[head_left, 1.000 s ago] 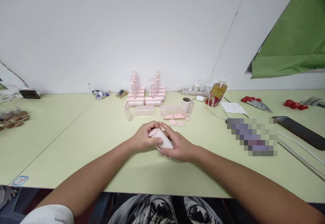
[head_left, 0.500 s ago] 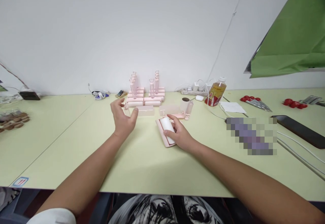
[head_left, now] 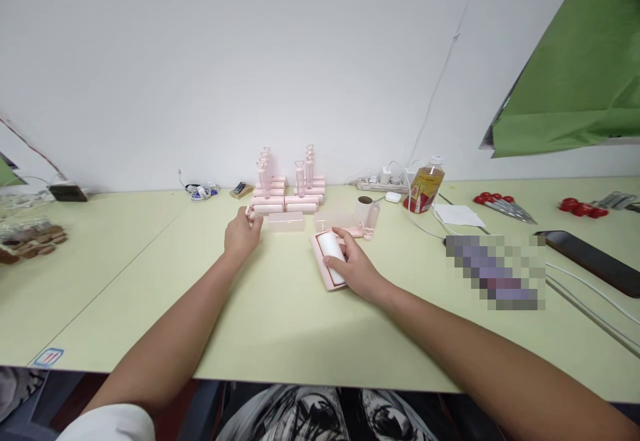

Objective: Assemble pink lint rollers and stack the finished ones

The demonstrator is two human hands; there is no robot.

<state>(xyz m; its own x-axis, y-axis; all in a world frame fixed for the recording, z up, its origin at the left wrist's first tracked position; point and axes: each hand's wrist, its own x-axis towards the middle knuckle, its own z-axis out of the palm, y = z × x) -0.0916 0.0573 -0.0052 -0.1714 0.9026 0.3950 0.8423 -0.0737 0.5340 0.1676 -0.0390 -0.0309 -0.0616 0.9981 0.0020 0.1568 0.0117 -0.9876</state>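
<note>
My right hand (head_left: 353,269) rests on a white roller lying in a pink tray-like holder (head_left: 329,259) on the pale green table (head_left: 280,314), fingers curled over it. My left hand (head_left: 241,234) is farther back and to the left, fingers closed around a small clear pink tube (head_left: 251,213) that stood near a translucent pink box (head_left: 286,221). Behind them is a stack of pink rollers with upright handles (head_left: 289,191).
More pink parts (head_left: 360,221) lie right of the holder. At the back stand a bottle of amber liquid (head_left: 425,185), a power strip (head_left: 383,181) and cables. Red-handled tools (head_left: 500,202), a dark phone (head_left: 593,261) and a blurred patch lie right; brown items (head_left: 30,237) left.
Both hands held the roller together near me. They separated: the right set it in the holder farther back, and the left reached forward and closed on the small tube.
</note>
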